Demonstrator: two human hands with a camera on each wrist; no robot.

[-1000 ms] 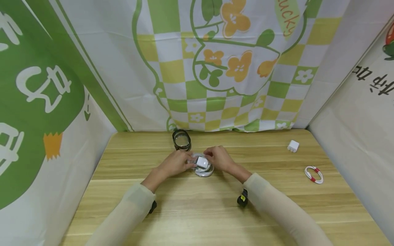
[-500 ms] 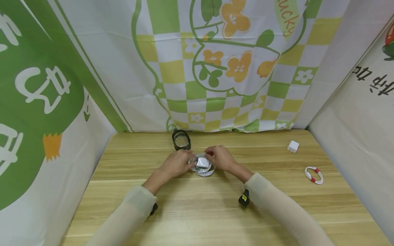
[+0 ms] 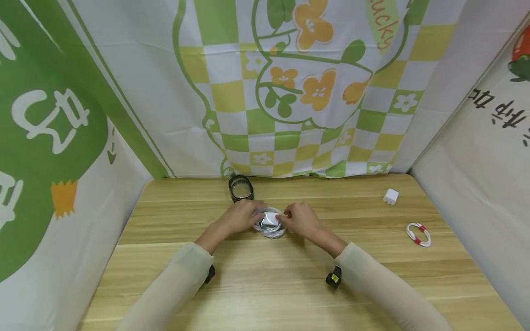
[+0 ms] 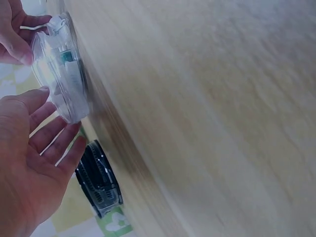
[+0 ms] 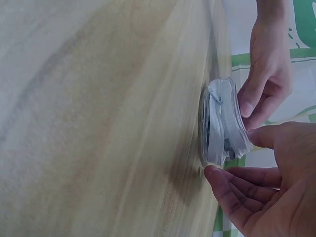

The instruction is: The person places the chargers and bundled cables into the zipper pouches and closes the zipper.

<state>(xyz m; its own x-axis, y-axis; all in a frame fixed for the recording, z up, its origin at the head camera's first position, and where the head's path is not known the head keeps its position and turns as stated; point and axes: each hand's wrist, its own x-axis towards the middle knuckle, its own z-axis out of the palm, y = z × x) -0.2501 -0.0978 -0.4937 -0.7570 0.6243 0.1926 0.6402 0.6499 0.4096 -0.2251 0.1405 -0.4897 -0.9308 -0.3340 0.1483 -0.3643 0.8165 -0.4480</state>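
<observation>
- Head view: the wooden table [image 3: 265, 280] has its far edge against the printed curtain [image 3: 290, 147]; its side edges run along the left cloth wall [image 3: 128, 154] and the right cloth wall [image 3: 476, 156], and the near edge lies outside the frame.
- Head view: wood surface stretches between the two forearms towards the near side, and also from the right hand [image 3: 304, 218] across to the right edge.
- Head view: the clear round case [image 3: 270, 225], with a white plug and coiled cable showing through it, sits between both hands, nearer the far edge; the left hand [image 3: 238, 216] holds its left side.
- Head view: the black-rimmed container [image 3: 241, 188] stands just beyond the left hand, limiting room there. Well apart to the right lie a white adapter [image 3: 391, 196] and, nearer, a white cable coil [image 3: 418, 234] with red ties.
- Left wrist view: the left thumb and fingers pinch the case's rim, the other fingers spread; the container is just beside the fingertips. I cannot tell whether the case touches the wood.
- Right wrist view: the right thumb and index finger pinch the case at its rim, the remaining fingers bent behind; the left hand is at the opposite end.
</observation>
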